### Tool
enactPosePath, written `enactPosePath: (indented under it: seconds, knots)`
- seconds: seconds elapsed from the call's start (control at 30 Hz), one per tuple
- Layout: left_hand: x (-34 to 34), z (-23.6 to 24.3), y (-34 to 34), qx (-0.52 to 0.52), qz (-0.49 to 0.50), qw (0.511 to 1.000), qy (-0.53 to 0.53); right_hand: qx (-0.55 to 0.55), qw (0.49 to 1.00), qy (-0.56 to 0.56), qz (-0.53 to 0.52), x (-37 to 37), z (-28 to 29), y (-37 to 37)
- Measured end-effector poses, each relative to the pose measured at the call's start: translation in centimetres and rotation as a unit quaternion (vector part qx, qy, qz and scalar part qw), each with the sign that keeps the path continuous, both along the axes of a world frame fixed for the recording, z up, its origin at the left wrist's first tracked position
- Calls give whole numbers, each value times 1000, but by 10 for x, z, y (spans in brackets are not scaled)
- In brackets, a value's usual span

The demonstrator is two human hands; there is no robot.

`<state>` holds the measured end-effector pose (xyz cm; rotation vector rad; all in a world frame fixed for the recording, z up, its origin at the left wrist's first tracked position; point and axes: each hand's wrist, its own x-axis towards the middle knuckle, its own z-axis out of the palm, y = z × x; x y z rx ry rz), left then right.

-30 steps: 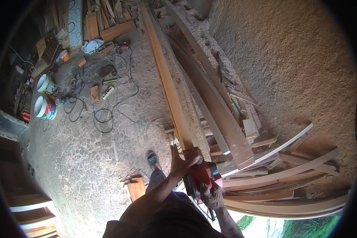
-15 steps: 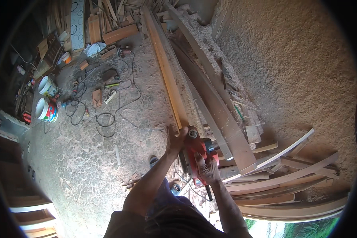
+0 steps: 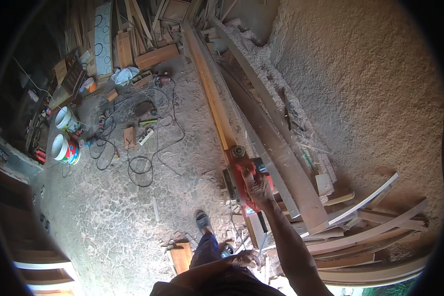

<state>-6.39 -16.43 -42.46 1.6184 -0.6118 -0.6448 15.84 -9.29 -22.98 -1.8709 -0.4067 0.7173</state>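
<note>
My right hand [image 3: 259, 190] wraps round the handle of a red electric hand planer [image 3: 238, 183]. The planer rests on a long, narrow wooden board [image 3: 212, 106] that runs away to the far end of the room. Low and close to my body, my left hand [image 3: 245, 258] has its fingers curled at the planer's power cord [image 3: 264, 239], which hangs off the tool's rear. Part of that grip is too small to see clearly. The board's near end shows behind the planer.
Right of the board lie several long planks [image 3: 276, 140] and curved wooden strips [image 3: 380, 232], by a rough wall [image 3: 370, 89]. On the left floor are tangled cables [image 3: 140, 170], a hammer [image 3: 148, 121], a power strip [image 3: 146, 136] and buckets [image 3: 64, 148]. My sandalled foot [image 3: 202, 221] stands beside the board.
My left hand has left the board and planer front and drawn back toward my body, by the cord. My right hand stays on the planer. The view has shifted slightly.
</note>
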Motion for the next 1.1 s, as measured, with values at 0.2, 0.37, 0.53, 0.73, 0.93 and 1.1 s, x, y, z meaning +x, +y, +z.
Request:
enactPosePath:
  seconds: [0.2,0.37,0.53,0.73,0.93,1.1]
  knots:
    - [-39,-113,10,-454,159,777,405,56,998,-14,4,36,3,51]
    - [-43,-141,105,-52,473,817,327,60,998,31,-15,60,5,96]
    - [-18,-103,211,382,642,634,202,60,997,41,-6,97,4,135]
    - [23,-55,325,-72,841,482,234,95,995,36,7,126,15,190]
    - [73,19,421,-123,904,408,30,90,992,90,17,165,8,244]
    - [99,105,485,172,887,362,-229,101,991,84,16,192,11,284]
